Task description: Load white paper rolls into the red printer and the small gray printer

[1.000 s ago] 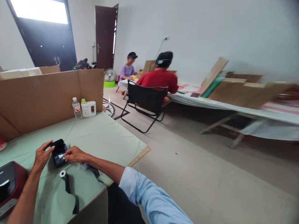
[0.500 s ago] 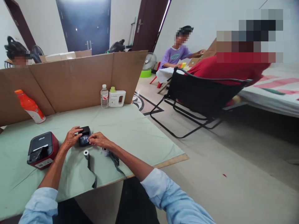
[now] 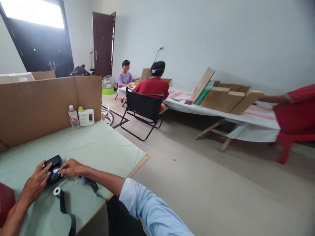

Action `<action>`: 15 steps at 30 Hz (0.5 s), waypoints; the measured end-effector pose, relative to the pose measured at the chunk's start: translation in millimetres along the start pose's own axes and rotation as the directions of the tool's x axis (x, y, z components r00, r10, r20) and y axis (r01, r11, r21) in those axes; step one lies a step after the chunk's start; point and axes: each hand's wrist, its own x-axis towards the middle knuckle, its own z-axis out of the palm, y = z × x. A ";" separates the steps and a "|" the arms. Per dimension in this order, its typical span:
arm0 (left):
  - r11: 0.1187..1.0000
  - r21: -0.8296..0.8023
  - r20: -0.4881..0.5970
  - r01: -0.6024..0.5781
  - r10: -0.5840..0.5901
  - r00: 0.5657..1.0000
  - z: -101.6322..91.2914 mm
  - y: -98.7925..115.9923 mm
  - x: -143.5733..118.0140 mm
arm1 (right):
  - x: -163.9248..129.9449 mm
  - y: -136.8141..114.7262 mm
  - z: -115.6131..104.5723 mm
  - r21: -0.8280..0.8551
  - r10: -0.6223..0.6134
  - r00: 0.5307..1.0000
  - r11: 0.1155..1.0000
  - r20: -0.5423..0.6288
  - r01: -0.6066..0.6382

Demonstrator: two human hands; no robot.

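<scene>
A small black device point(image 3: 55, 178) with a raised black lid and a shiny inner part lies on the pale green tabletop point(image 3: 108, 147), at the lower left. Around its left side, my left hand point(image 3: 35, 183) holds it with the fingers over the edge. My right hand point(image 3: 73, 167) is closed in a pinch at the device's right side; what is between the fingertips is too small to make out. A white paper roll point(image 3: 57, 191) with a dark strip trailing from it stands nearer to me. Another roll point(image 3: 81, 179) with a dark strip sits partly hidden beneath my right forearm.
Part of a red box-shaped machine point(image 3: 6, 205) shows at the left edge. A water bottle point(image 3: 74, 118) and a white jug point(image 3: 86, 117) stand by the cardboard partition point(image 3: 44, 101). Several people sit farther off, one in a black folding chair point(image 3: 141, 105), beside a long table with cardboard point(image 3: 221, 98).
The view has swung to the right, so the table now lies farther left and the orange bottle is out of sight. Both hands stay at the black device.
</scene>
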 end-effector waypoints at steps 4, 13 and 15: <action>0.999 0.022 0.050 -0.029 0.028 0.998 -3.4 -0.6 -6.5 | 0.2 1.9 -0.2 -0.020 0.001 1.000 1.000 0.000 -0.001; 0.990 0.087 0.171 -0.112 0.096 0.981 -12.1 -3.5 -12.6 | -1.8 -3.9 -1.2 -0.040 -0.006 1.000 0.999 0.007 0.006; 0.988 0.129 0.137 -0.089 0.071 0.988 -9.4 2.2 -15.3 | -3.7 -6.1 -1.1 -0.058 0.000 1.000 0.998 -0.001 0.000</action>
